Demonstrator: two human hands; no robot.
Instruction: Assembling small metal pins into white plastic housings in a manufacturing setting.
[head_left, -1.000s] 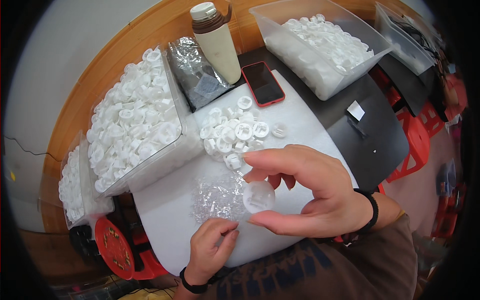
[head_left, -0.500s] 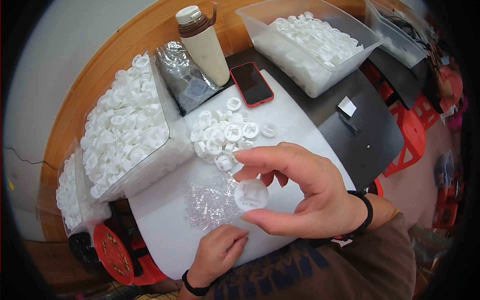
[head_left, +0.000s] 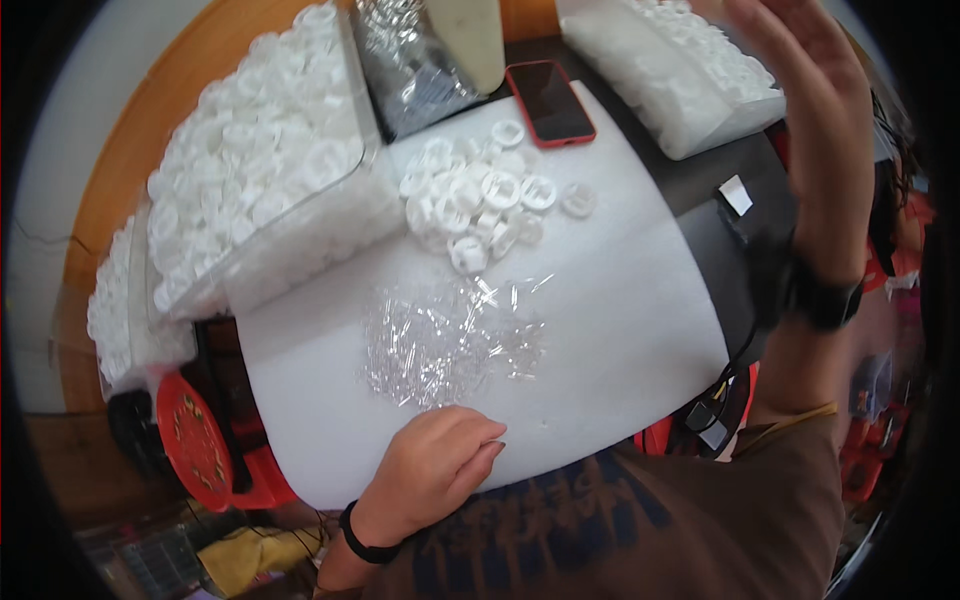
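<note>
My left hand point(head_left: 430, 468) rests at the near edge of a white pad point(head_left: 640, 340), fingers curled in and thumb pressed against them. What it holds, if anything, is hidden. Just beyond it spreads a heap of small clear plastic pins point(head_left: 440, 340). Farther back on the pad lies a pile of round white plastic parts point(head_left: 470, 195), with one paler disc point(head_left: 577, 200) to its right. My right hand point(head_left: 825, 65) is raised at the top right, beside a bin of white parts point(head_left: 680, 110). It is blurred and its fingertips run out of view.
A large clear bin heaped with white parts point(head_left: 260, 150) stands at the left, a smaller bin point(head_left: 115, 300) beyond it. A red-edged phone point(head_left: 552, 103), a silvery plastic bag point(head_left: 415, 75) and a cream bottle point(head_left: 470, 40) are at the back. A red stool point(head_left: 195, 440) stands lower left.
My right hand has swung from over the pad to the upper right; the white disc it held no longer shows. My left hand stays curled by the pins. The view has tilted down.
</note>
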